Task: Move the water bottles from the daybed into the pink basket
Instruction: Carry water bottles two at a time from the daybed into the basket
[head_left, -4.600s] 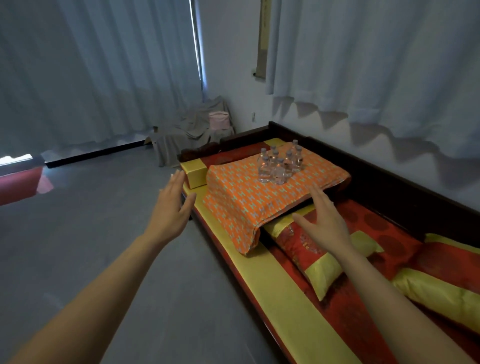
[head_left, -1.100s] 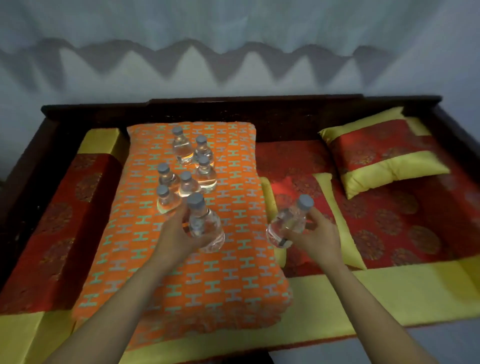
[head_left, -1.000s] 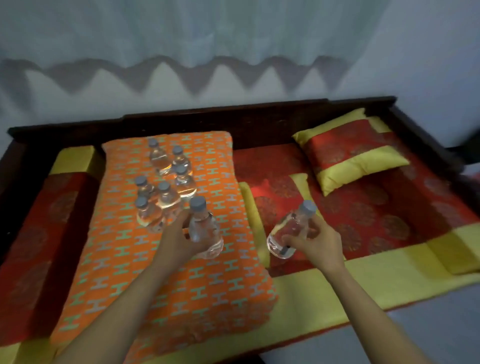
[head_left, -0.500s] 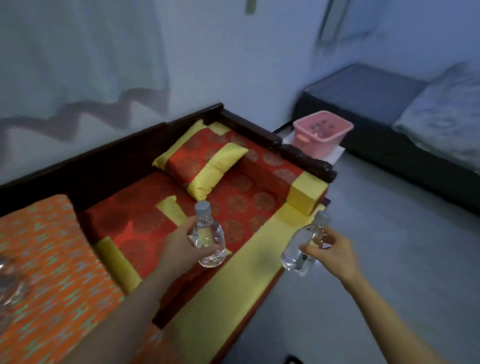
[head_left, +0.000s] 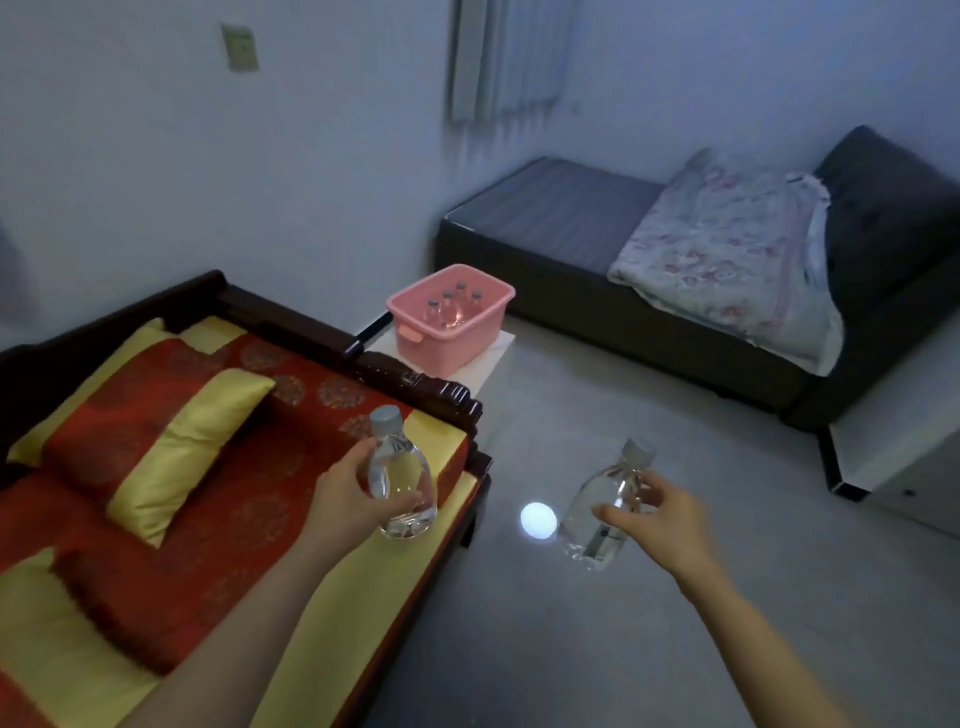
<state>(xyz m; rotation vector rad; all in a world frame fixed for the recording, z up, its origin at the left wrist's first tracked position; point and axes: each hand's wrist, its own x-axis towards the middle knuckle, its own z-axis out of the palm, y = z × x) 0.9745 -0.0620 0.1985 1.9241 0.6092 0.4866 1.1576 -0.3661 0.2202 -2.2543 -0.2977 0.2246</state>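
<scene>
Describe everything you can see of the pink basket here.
The pink basket is a rectangular tub, plastic by its look, with a rolled rim and a handle slot in its near end. It sits upright on a white surface just past the daybed's dark wooden end rail. Four capped water bottles stand inside it. Nothing else touches it.

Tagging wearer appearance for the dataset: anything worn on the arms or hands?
Nothing visible. The left hand and right hand are bare: no gloves, rings or watch. The left forearm and right forearm are uncovered to the frame edge, with no sleeves or markings in view.
</scene>
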